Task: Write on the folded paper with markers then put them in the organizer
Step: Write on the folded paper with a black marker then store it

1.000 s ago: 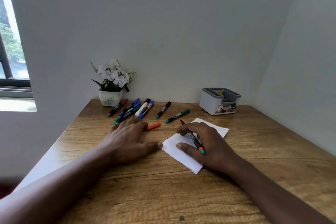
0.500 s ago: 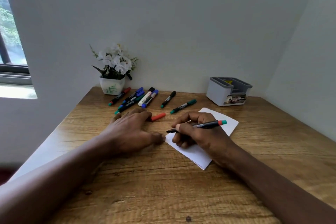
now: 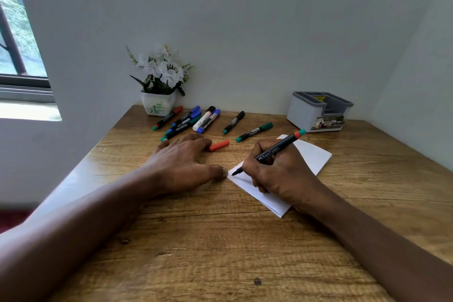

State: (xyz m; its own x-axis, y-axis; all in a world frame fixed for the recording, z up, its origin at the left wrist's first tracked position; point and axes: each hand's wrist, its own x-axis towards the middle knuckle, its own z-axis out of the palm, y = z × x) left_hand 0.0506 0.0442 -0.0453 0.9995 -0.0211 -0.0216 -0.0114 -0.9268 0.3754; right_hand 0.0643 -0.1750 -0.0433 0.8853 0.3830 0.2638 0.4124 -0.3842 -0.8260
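Note:
A folded white paper point(image 3: 311, 154) lies on the wooden desk point(image 3: 220, 252). My right hand point(image 3: 277, 174) rests on it, gripping a black marker point(image 3: 277, 149) with a red and teal end; its tip touches the paper's left corner. My left hand point(image 3: 181, 162) lies flat on the desk just left of the paper, thumb at the paper's corner, fingers beside a loose red cap point(image 3: 219, 145). Several capped markers point(image 3: 196, 120) lie in a row behind it, one with a green cap point(image 3: 255, 131) nearest the paper. The grey organizer point(image 3: 318, 111) stands at the back right.
A small white pot of white flowers point(image 3: 159, 88) stands at the back left against the wall. Walls close the desk at the back and on the right. A window point(image 3: 17, 39) is at the far left, past the desk's left edge.
My right hand turned the marker from lying along the hand into a writing grip and lowered its tip to the paper's left corner. My left hand stayed flat. The view tilted slightly.

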